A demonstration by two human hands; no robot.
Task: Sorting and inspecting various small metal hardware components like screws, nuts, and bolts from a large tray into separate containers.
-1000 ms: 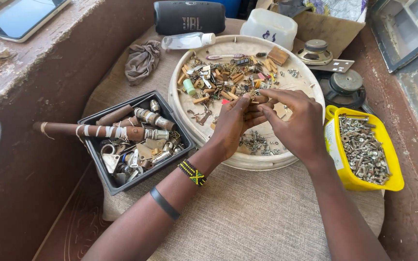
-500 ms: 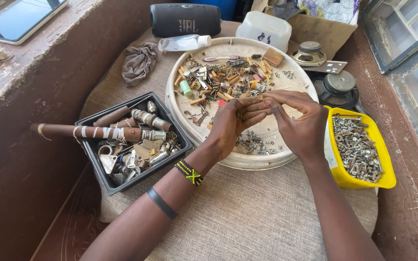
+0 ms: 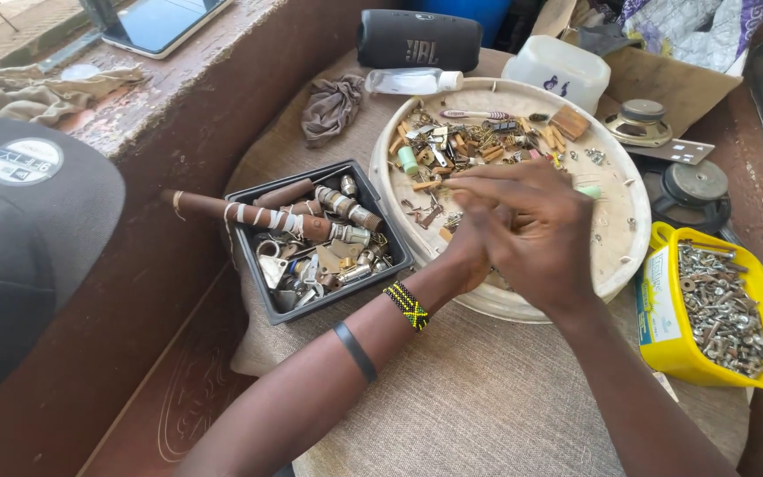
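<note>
We are sorting small parts [image 3: 452, 146] in the round tray [image 3: 629, 225], right hand [image 3: 532, 234] covering left hand [image 3: 465, 256], grips hidden so we cannot tell, and picking calls for a fine pinch.

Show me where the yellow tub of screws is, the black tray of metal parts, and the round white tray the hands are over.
Yellow tub [image 3: 664, 305]: head view, its left wall.
Black tray [image 3: 249, 256]: head view, its left wall.
Round white tray [image 3: 615, 190]: head view, bare floor at right.
</note>
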